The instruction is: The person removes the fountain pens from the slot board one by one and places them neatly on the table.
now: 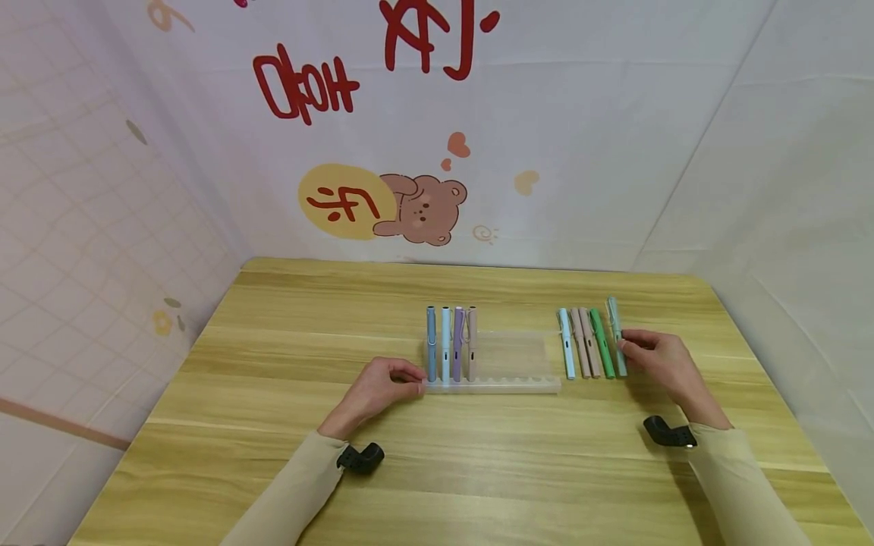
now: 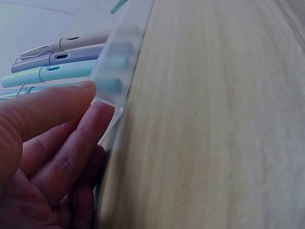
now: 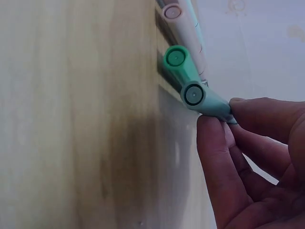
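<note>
My right hand (image 1: 657,362) pinches a pale grey-green pen (image 1: 616,334) between thumb and fingers at the right of a row of pens. In the right wrist view this pen's end (image 3: 194,94) overlaps the green pen (image 3: 177,62). My left hand (image 1: 384,385) grips the left end of a clear plastic pen holder (image 1: 505,387), thumb and forefinger at its corner. Set side by side in the holder's left part are a grey-blue pen (image 1: 432,349), a light blue pen (image 1: 447,345), a purple pen (image 1: 458,349) and a brownish-pink pen (image 1: 472,349).
Between the holder and my right hand lie another light blue pen (image 1: 567,345), two brownish-pink pens (image 1: 585,345) and the green pen. The wooden table (image 1: 478,470) meets a printed white cloth (image 1: 580,152) at its back edge.
</note>
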`<state>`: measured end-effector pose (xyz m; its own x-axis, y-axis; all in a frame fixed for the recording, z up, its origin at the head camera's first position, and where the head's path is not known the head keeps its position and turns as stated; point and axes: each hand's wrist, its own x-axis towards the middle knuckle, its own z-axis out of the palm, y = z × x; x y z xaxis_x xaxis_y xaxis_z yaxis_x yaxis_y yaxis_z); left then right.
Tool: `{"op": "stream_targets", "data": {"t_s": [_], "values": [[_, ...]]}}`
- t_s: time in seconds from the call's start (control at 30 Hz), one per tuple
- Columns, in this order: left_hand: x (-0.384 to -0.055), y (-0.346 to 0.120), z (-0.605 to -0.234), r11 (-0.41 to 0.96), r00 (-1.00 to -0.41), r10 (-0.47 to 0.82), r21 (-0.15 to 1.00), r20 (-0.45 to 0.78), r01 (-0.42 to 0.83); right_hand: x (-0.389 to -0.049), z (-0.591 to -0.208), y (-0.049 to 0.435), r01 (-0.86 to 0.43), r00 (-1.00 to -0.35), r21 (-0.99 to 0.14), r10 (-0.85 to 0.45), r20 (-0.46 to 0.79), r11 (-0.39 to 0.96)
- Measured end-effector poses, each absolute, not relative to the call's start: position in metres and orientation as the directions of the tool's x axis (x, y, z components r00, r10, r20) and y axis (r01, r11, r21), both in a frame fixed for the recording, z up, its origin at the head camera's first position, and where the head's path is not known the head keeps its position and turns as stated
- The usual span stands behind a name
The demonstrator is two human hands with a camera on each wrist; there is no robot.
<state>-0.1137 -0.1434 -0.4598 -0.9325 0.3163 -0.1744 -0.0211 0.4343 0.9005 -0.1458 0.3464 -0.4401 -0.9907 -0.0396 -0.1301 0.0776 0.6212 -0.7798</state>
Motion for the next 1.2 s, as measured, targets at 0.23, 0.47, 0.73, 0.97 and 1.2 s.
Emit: {"op": "stream_targets", "data": {"t_s": [0.23,0.47,0.73,0.97,1.2], "values": [[-0.114,-0.144,-0.46,0.436,-0.932,0.317,0.9,-0.176,-0.022,-0.148,-0.444,0.348,0.101,-0.983,-0.766,-0.055,-0.175,0.635],[-0.114,-0.144,-0.46,0.434,-0.93,0.319,0.901,-0.18,-0.026,-0.152,-0.45,0.351,0.121,-0.976,-0.777,-0.071,-0.208,0.618],[-0.114,-0.143,-0.459,0.437,-0.932,0.316,0.899,-0.18,-0.025,-0.155,-0.448,0.35,0.14,-0.97,-0.771,-0.071,-0.233,0.621],[-0.114,-0.143,-0.459,0.437,-0.932,0.313,0.899,-0.182,-0.029,-0.157,-0.445,0.346,0.165,-0.966,-0.784,-0.064,-0.252,0.598],[-0.115,-0.143,-0.459,0.435,-0.933,0.309,0.9,-0.184,-0.034,-0.156,-0.444,0.345,0.18,-0.965,-0.775,-0.042,-0.258,0.606]]}}
